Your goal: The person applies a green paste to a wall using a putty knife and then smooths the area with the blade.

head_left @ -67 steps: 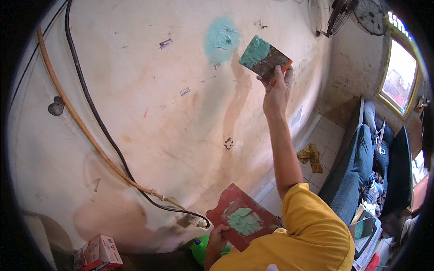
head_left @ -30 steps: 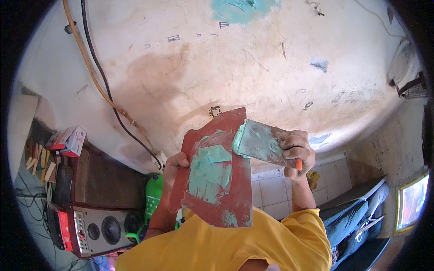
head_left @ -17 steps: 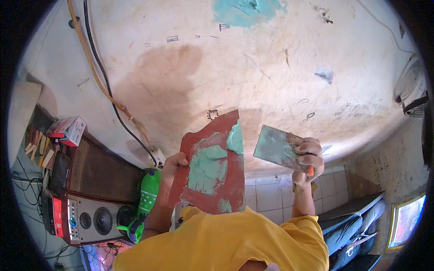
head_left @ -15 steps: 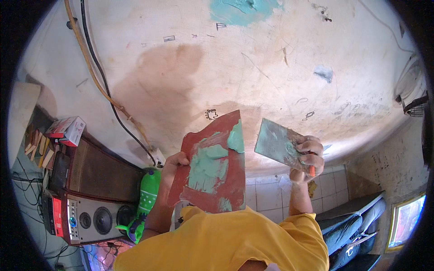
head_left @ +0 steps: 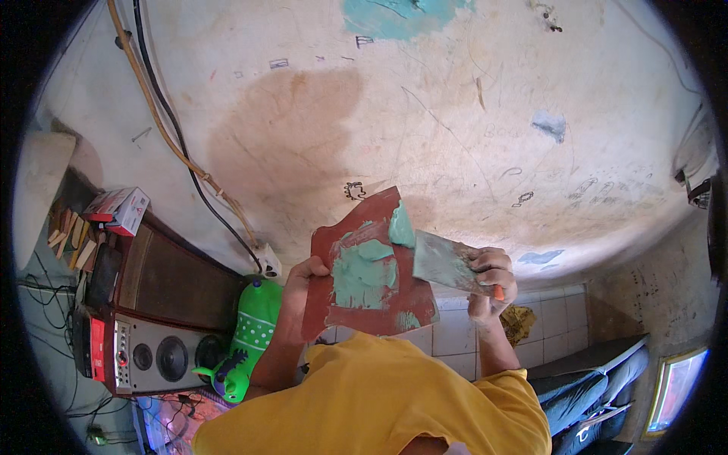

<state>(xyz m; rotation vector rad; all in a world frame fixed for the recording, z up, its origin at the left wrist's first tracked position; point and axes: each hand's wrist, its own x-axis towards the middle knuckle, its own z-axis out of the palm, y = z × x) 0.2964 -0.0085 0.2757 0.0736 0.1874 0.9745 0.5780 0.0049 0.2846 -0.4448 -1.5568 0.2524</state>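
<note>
Scraper (head_left: 447,264) clasped in the right hand (head_left: 494,279), now back at the right edge of the red board (head_left: 371,317), gripped by the left hand (head_left: 305,274); moments ago they're apart, so the green putty (head_left: 362,277) seems mid-working.

A board (head_left: 360,316) in the left hand (head_left: 307,277) sits at center, putty (head_left: 360,277) on its middle; at its right edge is a scraper (head_left: 447,262) in the right hand (head_left: 493,277). Behind stands the wall (head_left: 455,163), with a patch (head_left: 409,17) at far center and a cable (head_left: 169,125) running down its left side to a socket (head_left: 268,260). At left, a box (head_left: 119,210) lies beyond a speaker (head_left: 171,360), an inflatable toy (head_left: 254,326) to the speaker's right. At right, a cloth (head_left: 518,324) lies on the floor (head_left: 455,331), left of a couch (head_left: 595,379), with a window (head_left: 679,390) farther right.
</note>
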